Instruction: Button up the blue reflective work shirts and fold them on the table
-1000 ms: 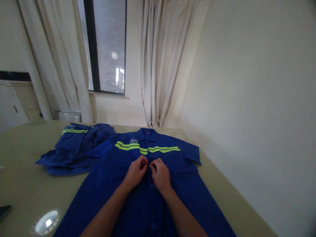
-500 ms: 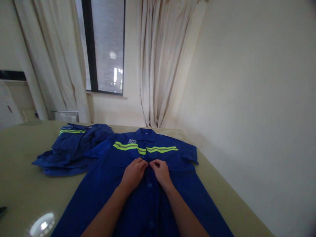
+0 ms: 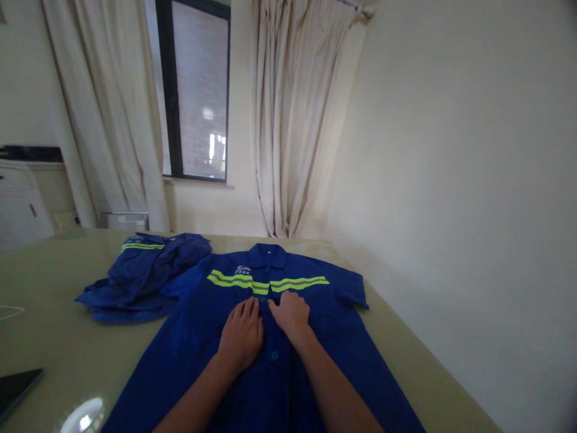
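A blue work shirt [image 3: 342, 361] with two yellow-green reflective stripes across the chest lies face up and spread flat on the beige table [image 3: 58, 343], collar away from me. My left hand [image 3: 243, 334] rests flat on the shirt's chest just left of the button line, fingers stretched out. Just right of the button line, below the stripes, my right hand [image 3: 291, 313] lies on the cloth with its fingers loosely extended. Neither hand holds anything.
A second blue shirt [image 3: 139, 273] with the same stripes lies crumpled at the left. A dark flat device [image 3: 15, 388] sits at the table's near left edge. A plain wall [image 3: 473, 210] runs along the table's right side; a window [image 3: 196, 90] and curtains are behind.
Both hands were pinched together at the button line; now they have let go and lie flat on the shirt's chest. The camera view tilted slightly.
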`<state>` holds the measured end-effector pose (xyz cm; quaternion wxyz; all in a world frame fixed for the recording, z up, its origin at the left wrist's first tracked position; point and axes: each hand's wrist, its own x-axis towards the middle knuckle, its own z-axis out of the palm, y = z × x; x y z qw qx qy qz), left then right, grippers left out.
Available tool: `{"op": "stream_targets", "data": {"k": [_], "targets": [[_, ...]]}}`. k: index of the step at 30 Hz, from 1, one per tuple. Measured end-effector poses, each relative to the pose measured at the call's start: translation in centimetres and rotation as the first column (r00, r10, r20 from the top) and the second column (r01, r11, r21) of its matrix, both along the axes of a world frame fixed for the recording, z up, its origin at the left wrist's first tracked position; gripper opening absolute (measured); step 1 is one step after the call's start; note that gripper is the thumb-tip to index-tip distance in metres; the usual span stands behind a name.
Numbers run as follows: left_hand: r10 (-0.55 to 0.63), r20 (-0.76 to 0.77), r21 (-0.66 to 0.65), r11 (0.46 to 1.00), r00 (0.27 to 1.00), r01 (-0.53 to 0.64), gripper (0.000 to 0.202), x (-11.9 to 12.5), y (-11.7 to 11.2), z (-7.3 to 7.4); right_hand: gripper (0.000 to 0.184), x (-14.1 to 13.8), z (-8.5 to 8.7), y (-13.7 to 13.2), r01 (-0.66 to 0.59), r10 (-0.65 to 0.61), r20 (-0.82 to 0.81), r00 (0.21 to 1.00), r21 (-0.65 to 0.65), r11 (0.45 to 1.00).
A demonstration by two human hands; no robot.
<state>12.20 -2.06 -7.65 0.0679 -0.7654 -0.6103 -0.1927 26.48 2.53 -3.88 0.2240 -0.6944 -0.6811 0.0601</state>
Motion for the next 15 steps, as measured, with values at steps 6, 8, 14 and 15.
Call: {"op": "stream_targets", "data": {"k": [6,8,14,15], "targets": [[0.045,-0.050,-0.051,0.998,0.998,-0.048,0.034,-0.3,-0.6,2.5,0.023,-0.2,-1.7,0.4,-0.115,0.128,-0.148,0.981,0.094,0.989],[0.073,-0.008,-0.085,0.994,0.997,-0.073,0.024,-0.6,0.8,3.2,0.034,0.2,-2.4,0.6,-0.131,0.159,-0.232,0.960,0.134,0.982],[0.049,0.142,-0.088,0.995,0.989,-0.037,0.006,-0.7,4.8,2.9,0.051,1.5,-3.5,2.2,-0.122,0.207,-0.429,0.879,0.217,0.969],[0.033,0.182,-0.076,0.997,0.983,-0.020,0.006,-0.6,5.0,2.7,0.052,1.6,-3.6,2.3,-0.124,0.216,-0.450,0.866,0.226,0.966]]}}
